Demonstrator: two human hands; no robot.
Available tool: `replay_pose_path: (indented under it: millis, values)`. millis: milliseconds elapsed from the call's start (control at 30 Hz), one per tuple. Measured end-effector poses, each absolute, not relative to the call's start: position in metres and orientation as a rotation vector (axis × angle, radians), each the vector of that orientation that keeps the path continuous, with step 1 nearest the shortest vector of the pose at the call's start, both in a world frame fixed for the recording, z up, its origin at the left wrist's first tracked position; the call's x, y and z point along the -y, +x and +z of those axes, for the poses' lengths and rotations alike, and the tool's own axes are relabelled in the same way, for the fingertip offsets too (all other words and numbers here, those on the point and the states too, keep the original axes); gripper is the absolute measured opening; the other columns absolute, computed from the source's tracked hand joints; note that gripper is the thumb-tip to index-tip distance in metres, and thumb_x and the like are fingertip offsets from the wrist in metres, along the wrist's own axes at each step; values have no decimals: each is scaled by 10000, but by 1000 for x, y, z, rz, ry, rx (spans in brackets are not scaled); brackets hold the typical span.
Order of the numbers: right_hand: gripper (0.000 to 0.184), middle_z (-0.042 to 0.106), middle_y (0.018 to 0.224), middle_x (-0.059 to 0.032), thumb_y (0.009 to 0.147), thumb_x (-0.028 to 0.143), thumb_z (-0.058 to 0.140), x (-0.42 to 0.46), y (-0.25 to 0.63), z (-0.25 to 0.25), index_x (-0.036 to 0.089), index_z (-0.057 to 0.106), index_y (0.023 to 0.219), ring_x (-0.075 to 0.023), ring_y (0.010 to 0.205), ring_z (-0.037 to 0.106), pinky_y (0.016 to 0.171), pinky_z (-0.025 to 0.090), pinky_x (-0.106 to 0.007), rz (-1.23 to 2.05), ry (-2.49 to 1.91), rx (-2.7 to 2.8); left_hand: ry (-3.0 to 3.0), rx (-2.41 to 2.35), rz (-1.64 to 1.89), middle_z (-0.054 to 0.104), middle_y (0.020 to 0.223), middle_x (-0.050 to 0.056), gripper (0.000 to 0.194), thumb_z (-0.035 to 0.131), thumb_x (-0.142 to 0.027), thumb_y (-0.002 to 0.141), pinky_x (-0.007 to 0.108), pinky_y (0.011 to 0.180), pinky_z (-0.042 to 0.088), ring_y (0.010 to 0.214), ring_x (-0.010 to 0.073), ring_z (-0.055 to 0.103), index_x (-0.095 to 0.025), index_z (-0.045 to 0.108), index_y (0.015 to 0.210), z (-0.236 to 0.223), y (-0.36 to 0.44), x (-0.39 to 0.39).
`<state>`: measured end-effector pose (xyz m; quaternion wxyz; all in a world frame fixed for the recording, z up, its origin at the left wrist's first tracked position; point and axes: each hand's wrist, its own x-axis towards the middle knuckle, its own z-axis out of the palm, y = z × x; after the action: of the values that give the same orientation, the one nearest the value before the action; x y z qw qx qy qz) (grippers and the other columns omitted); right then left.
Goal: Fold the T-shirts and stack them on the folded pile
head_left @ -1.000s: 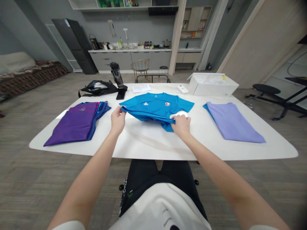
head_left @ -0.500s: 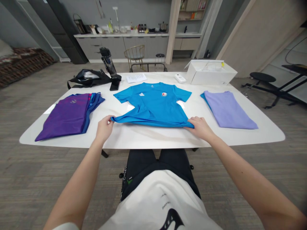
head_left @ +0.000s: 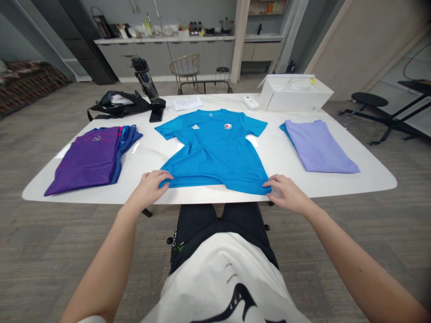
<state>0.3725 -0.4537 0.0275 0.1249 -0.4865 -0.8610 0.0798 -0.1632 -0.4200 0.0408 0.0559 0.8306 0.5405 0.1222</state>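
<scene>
A blue short-sleeved T-shirt (head_left: 218, 150) lies spread front up on the white table (head_left: 202, 195), its collar away from me and its hem towards me. Small emblems show on its chest, and a few wrinkles run across its lower half. My left hand (head_left: 151, 186) pinches the left corner of the hem between thumb and fingers. At the hem's right corner, my right hand (head_left: 286, 192) has its fingertips on top and its thumb at the edge, with the cloth between them.
Left of the shirt lie folded purple and blue garments (head_left: 89, 157); a folded lavender garment (head_left: 319, 146) lies right. Along the back are a black bag (head_left: 117, 105), a bottle (head_left: 144, 78), a phone (head_left: 156, 115), a paper (head_left: 187, 103), a small white device (head_left: 251, 102) and a white box (head_left: 292, 93).
Both hands have drawn the hem towards me and lowered it. The bunched lower edge now lies flatter and reaches nearer the table's front edge. The view has tilted slightly down.
</scene>
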Motion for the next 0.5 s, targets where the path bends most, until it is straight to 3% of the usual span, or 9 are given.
replay_pose_path:
  millis: [100,267,500]
  values:
    - [240,670,1185,-95,964,392,607,457,357,24,271,714,1142,-286,1080,600,907,426,-432,204,-1430,2539,2618,-1481,322,715,1207,67,261,490,-317,1002,397,933,442,1114,253,647,-244,700,1138,35,-137,422]
    - [262,710,1138,-99,1036,367,494,452,346,14,264,723,1109,-284,1017,594,840,386,-420,-8,-1582,2471,2756,-1464,225,708,1198,78,269,501,-303,1030,411,857,427,1066,265,631,-218,675,1218,20,-93,423]
    - [253,707,1101,-119,1035,327,459,447,360,12,224,686,1078,-303,1016,604,822,407,-431,-92,-1686,2407,2786,-1624,304,706,1090,92,201,498,-300,1041,433,850,396,1019,284,605,-201,672,1061,9,-80,418]
